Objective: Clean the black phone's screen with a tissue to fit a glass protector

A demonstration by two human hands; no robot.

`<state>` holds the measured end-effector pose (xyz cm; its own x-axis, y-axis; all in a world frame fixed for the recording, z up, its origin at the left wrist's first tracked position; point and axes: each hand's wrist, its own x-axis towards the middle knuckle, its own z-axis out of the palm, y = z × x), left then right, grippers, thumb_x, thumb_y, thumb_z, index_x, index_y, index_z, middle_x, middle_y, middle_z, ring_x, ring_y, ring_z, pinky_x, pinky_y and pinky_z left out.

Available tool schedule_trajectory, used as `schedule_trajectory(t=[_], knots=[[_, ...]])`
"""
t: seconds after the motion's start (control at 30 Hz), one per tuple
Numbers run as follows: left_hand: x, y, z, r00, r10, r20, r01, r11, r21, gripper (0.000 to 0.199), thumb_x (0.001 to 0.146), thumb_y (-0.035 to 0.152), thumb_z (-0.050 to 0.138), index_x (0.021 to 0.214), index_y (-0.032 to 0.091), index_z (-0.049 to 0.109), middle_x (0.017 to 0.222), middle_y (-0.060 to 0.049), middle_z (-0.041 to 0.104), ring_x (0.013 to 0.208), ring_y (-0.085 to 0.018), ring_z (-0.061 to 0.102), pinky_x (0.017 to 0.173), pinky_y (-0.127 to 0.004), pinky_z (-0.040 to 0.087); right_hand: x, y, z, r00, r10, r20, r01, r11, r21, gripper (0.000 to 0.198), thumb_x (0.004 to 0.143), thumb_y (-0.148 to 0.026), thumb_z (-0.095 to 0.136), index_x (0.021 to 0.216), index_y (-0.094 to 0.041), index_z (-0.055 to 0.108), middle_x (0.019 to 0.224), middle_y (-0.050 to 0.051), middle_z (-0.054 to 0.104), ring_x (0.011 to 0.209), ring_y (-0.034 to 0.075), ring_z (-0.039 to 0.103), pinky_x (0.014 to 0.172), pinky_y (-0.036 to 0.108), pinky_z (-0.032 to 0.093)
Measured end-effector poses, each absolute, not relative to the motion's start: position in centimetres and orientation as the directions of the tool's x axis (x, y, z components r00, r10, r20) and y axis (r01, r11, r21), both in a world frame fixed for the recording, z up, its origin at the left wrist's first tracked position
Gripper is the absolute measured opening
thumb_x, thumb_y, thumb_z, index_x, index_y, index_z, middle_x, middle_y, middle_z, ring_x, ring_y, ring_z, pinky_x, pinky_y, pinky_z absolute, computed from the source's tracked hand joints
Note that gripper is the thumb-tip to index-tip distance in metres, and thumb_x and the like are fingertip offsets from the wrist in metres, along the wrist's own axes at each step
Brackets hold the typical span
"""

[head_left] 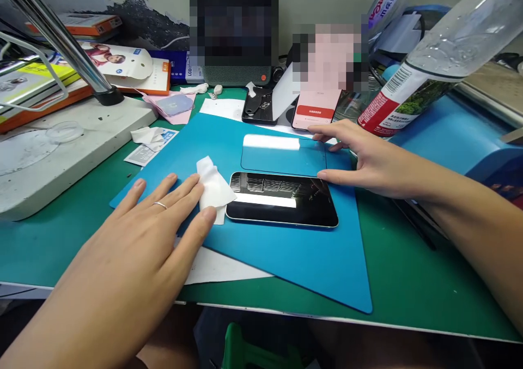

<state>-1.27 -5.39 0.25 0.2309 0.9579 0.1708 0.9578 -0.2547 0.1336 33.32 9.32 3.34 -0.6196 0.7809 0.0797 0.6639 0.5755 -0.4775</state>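
A smartphone with a dark, glossy screen lies face up on a blue mat. Just behind it, a clear screen protector with a thin dark border shows a bright reflection along its top. My right hand grips the protector's right end, thumb at the near corner and fingers at the far one. A crumpled white wipe lies at the phone's left end. My left hand, wearing a ring, is spread flat with its fingertips at the wipe's left edge; nothing is gripped in it.
Behind the mat stand a pink-screened phone, a black phone-like slab and a speaker-like device. A large plastic bottle leans at the right. A lamp base, boxes and a torn sachet occupy the left.
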Motion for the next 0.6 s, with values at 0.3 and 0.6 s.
schedule_trajectory(t=[0.3, 0.6], knots=[[-0.6, -5.8, 1.2, 0.252, 0.935, 0.248, 0.943, -0.295, 0.153, 0.052, 0.111, 0.053, 0.038, 0.154, 0.033, 0.059, 0.164, 0.003, 0.051, 0.155, -0.033, 0.045, 0.13, -0.064, 0.035, 33.1, 8.5, 3.1, -0.605, 0.768, 0.211, 0.522, 0.582, -0.624, 0.059, 0.092, -0.042, 0.075, 0.149, -0.04, 0.06, 0.136, 0.007, 0.052, 0.117, 0.028, 0.065, 0.112, 0.049, 0.057], [1.6, -5.4, 1.5, 0.271, 0.93, 0.248, 0.922, -0.325, 0.211, 0.06, 0.111, 0.058, 0.037, 0.158, 0.024, 0.055, 0.158, -0.004, 0.059, 0.145, -0.034, 0.058, 0.112, -0.056, 0.058, 31.4, 7.6, 3.5, -0.472, 0.847, 0.246, 0.475, 0.479, -0.739, 0.034, 0.099, -0.047, 0.064, 0.125, -0.028, 0.075, 0.123, 0.009, 0.073, 0.104, 0.027, 0.071, 0.103, 0.054, 0.059]])
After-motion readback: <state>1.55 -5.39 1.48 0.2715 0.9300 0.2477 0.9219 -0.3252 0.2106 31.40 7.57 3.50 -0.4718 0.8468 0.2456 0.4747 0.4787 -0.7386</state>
